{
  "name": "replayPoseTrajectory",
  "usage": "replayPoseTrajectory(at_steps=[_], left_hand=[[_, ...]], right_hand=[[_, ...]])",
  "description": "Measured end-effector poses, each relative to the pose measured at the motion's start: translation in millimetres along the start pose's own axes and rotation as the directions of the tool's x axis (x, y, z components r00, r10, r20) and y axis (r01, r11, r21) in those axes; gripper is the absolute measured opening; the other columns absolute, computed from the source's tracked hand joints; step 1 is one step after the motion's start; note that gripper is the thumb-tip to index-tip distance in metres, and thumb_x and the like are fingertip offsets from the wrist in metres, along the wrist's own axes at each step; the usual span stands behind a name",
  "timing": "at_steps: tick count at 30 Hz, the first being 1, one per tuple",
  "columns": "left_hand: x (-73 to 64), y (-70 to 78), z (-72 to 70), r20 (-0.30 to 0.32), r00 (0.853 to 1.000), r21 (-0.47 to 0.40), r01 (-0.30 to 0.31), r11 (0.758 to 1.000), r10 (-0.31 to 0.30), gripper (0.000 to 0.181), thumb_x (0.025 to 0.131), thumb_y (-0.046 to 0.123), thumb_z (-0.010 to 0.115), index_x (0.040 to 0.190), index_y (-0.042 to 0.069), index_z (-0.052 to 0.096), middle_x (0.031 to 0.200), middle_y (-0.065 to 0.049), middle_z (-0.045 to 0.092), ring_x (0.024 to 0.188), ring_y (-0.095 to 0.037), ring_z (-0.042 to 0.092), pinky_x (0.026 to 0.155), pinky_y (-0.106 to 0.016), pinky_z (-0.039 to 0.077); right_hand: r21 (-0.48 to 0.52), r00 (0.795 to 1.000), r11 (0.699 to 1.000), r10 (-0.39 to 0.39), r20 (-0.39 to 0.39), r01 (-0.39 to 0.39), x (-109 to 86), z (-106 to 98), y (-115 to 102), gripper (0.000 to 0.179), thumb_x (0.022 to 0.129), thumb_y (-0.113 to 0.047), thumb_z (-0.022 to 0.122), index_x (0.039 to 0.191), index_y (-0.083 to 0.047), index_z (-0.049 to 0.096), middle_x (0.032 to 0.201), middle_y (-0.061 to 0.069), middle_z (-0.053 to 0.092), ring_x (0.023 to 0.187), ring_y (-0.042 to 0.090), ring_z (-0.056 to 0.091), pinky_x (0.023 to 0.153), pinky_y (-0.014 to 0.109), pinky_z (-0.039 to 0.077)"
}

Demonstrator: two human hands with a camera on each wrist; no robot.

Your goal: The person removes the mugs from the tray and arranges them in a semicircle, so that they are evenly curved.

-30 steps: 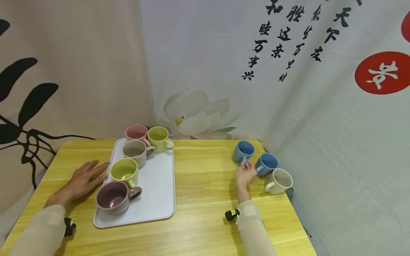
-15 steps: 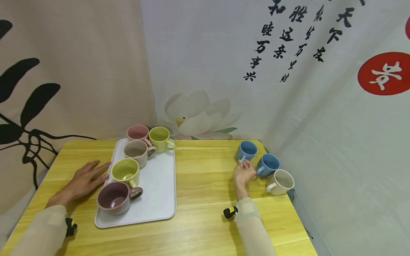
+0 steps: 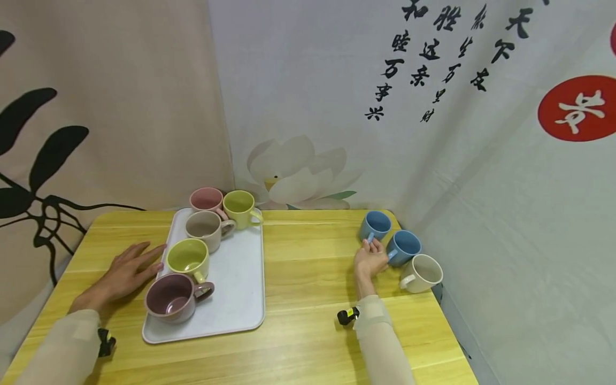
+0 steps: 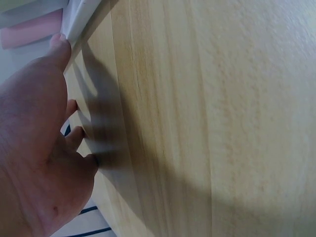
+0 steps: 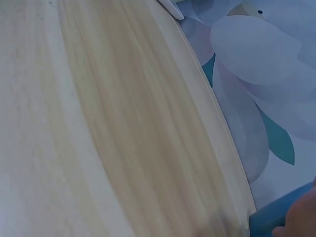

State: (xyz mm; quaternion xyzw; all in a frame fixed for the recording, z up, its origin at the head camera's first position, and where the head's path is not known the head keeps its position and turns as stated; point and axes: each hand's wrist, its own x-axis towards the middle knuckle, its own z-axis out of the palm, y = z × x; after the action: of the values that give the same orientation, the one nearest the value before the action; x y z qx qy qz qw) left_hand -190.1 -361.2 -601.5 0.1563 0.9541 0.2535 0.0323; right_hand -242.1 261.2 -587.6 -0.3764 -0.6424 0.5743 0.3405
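At the table's far right, my right hand (image 3: 370, 261) pinches the handle of a blue mug (image 3: 375, 226). That mug stands upright near the back edge; in the right wrist view only a piece of the blue mug (image 5: 270, 217) and some fingers (image 5: 302, 215) show at the lower right corner. Just beside it are a second blue mug (image 3: 403, 248) and a cream mug (image 3: 421, 274). My left hand (image 3: 127, 272) rests with fingers spread at the left edge of a white tray (image 3: 238, 294). In the left wrist view, the left hand's thumb (image 4: 60, 49) touches the tray's rim.
On the tray stand a mauve mug (image 3: 170, 299), a yellow-green mug (image 3: 187, 259), a greyish mug (image 3: 203, 227), a pink mug (image 3: 206, 199) and another yellow-green mug (image 3: 238, 209). Printed curtains (image 3: 308, 96) hang behind the wooden table (image 3: 308, 299).
My right hand has shifted the back blue mug slightly to the right, toward the second blue mug. My left hand and the tray have stayed put.
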Motion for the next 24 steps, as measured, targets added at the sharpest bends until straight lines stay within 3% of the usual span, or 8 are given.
replayPoseTrajectory(at_steps=[8,15,20,24], left_hand=[[-0.3,-3.2,1.1,-0.001,1.000,-0.001,0.001,1.000,-0.001,0.064,0.118,0.037,0.059,0.174,0.010,0.042,0.171,-0.049,0.030,0.157,-0.072,0.026,0.121,-0.090,0.019],[0.1,-3.1,0.5,0.002,1.000,0.004,0.005,1.000,-0.005,0.064,0.118,0.037,0.059,0.174,0.010,0.042,0.171,-0.049,0.029,0.157,-0.072,0.026,0.121,-0.089,0.020],[0.2,-0.6,-0.8,0.001,1.000,0.002,0.003,1.000,-0.003,0.064,0.118,0.037,0.059,0.174,0.010,0.042,0.171,-0.049,0.029,0.157,-0.072,0.027,0.121,-0.089,0.020],[-0.1,1.3,-1.9,-0.005,1.000,0.001,-0.004,1.000,0.004,0.064,0.118,0.036,0.060,0.173,0.009,0.043,0.170,-0.049,0.030,0.156,-0.072,0.028,0.120,-0.089,0.021]], right_hand=[[0.092,0.999,0.996,-0.006,-0.031,0.009,4.6,-0.8,2.0,0.020,0.101,-0.003,0.084,0.120,-0.002,0.085,0.120,0.022,0.086,0.114,0.028,0.083,0.110,0.045,0.065],[0.123,0.999,0.992,-0.012,-0.053,0.018,7.6,-0.8,3.3,0.021,0.099,0.001,0.084,0.120,0.001,0.084,0.120,0.023,0.086,0.116,0.034,0.084,0.094,0.022,0.063],[0.115,0.998,0.993,-0.018,-0.059,0.024,7.5,-2.4,2.2,0.021,0.101,0.001,0.082,0.122,0.001,0.083,0.123,0.026,0.084,0.120,0.037,0.083,0.096,0.026,0.063],[0.111,0.997,0.993,-0.023,-0.076,0.031,6.7,-3.2,1.6,0.020,0.100,0.002,0.082,0.120,0.001,0.084,0.120,0.023,0.086,0.120,0.037,0.083,0.092,0.019,0.060]])
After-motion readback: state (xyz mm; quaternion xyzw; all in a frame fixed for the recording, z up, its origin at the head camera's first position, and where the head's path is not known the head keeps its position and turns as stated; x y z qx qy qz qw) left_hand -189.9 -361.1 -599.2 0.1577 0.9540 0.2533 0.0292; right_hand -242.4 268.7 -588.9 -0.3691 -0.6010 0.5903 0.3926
